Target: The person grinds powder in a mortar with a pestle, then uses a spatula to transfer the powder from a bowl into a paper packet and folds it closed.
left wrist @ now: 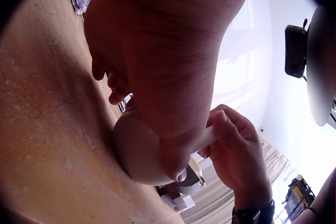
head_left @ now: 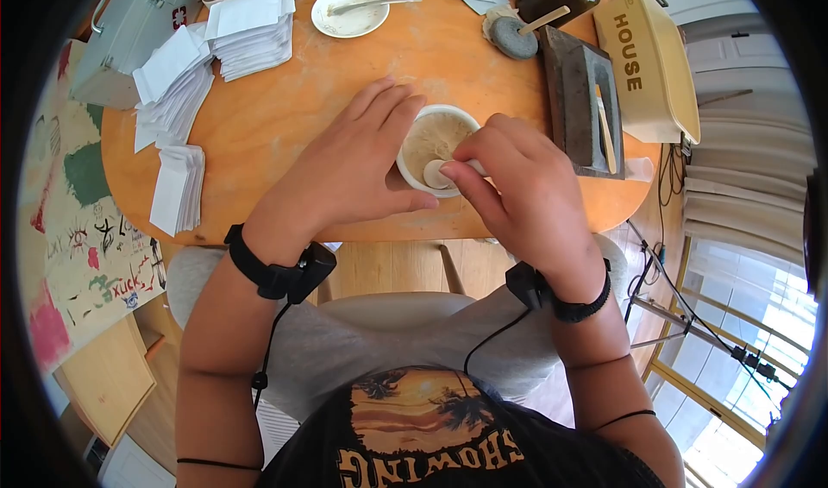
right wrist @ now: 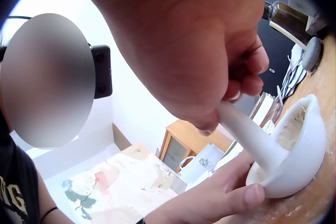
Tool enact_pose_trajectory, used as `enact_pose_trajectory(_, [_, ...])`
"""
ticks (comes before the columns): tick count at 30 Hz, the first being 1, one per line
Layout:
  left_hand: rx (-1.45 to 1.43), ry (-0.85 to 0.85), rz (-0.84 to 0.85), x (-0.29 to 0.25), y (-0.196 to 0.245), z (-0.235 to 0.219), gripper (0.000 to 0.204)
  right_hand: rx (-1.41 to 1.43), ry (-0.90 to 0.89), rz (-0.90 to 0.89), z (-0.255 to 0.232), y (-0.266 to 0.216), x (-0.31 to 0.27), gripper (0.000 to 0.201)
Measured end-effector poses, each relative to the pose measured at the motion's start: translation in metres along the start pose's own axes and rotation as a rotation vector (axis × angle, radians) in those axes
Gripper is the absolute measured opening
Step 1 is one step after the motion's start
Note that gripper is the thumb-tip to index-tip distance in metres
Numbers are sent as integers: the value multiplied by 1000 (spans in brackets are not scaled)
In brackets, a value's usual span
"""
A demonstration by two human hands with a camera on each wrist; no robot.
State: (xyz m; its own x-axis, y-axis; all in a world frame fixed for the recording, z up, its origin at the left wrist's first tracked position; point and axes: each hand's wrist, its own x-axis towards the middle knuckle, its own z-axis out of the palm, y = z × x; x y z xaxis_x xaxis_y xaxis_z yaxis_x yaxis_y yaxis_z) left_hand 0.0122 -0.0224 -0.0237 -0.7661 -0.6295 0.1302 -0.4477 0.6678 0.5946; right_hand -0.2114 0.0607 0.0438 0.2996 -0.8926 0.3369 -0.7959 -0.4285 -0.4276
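Note:
A white mortar (head_left: 454, 111) with beige powder (head_left: 429, 139) inside stands on the wooden table near its front edge. My left hand (head_left: 341, 160) cups the mortar from the left, its thumb against the near wall and fingers toward the far side. With thumb and curled fingers, my right hand (head_left: 535, 182) grips the white pestle (right wrist: 249, 136). The pestle slants into the mortar, its rounded end down in the powder. In the left wrist view, the mortar's outer wall (left wrist: 139, 148) shows beneath my left thumb.
Stacks of folded white paper (head_left: 250, 35) line the table's left side. A small dish (head_left: 345, 26) with a spoon lies beyond the mortar. To the right are a grey round stone with a wooden handle (head_left: 515, 39), a dark tray (head_left: 565, 100) and a cream box marked HOUSE (head_left: 651, 69).

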Motion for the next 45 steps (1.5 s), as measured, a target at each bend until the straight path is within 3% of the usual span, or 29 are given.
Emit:
enact_pose_trajectory(8, [7, -3, -2, 0, -1, 1, 113, 3, 21, 1, -2, 1, -1, 22])
enact_pose_trajectory(10, [34, 48, 32, 0, -2, 4, 105, -55, -24, -2, -2, 1, 0, 22])
enact_pose_trajectory(45, [23, -16, -5, 0, 1, 0, 111, -69, -15, 35, -14, 7, 0, 21])
